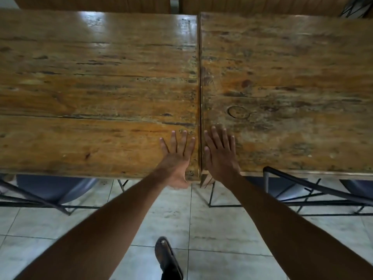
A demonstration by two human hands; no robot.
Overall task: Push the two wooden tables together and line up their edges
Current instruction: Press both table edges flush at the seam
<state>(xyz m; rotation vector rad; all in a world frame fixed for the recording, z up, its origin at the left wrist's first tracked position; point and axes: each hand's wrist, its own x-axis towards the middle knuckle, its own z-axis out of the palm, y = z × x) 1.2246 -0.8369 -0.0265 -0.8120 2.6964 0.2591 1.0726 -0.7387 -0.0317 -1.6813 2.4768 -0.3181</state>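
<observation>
The left hand (pixel 177 156) and right hand (pixel 220 152) lie flat and spread, gripping nothing, on the left table (pixel 90 87) and right table (pixel 282 87), already butted together, near edges seemingly slightly unaligned.

The left table (pixel 90 87) and right table (pixel 292 87) stand side by side, edges touching along a thin seam. A left hand (pixel 177 156) and right hand (pixel 221 152) lie flat, one on each table beside the seam. Chairs (pixel 52 188) sit beneath the near edges.
</observation>
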